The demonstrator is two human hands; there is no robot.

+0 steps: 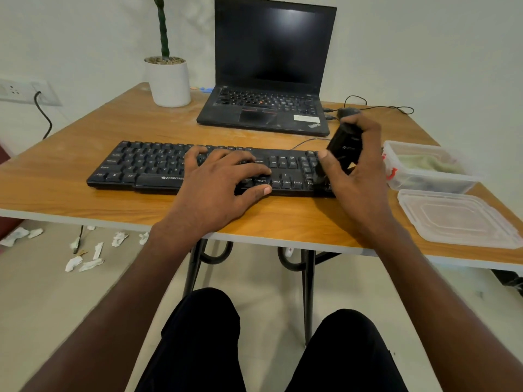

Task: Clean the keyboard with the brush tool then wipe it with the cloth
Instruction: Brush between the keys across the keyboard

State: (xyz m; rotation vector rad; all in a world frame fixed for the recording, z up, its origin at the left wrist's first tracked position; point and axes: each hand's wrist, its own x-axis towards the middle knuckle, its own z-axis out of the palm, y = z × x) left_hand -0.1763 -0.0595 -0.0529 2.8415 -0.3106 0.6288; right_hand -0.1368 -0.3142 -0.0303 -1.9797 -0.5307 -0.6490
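Zebronics keyboard (158, 168) steadied under my flat, spread left hand (223, 179) while my right hand (359, 176) grips the black brush tool (343, 145) at its three-o'clock end; pressing hard could pop keycaps, I judge.

Left hand (223, 176) flat, fingers spread; right hand (353, 168) curled, gripping.

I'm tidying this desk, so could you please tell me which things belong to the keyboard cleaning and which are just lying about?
Part of the job:
keyboard
brush tool, gripped by right hand
left hand, steadying the keyboard
cloth in the open container

Lying about:
laptop
mouse
potted plant
container lid
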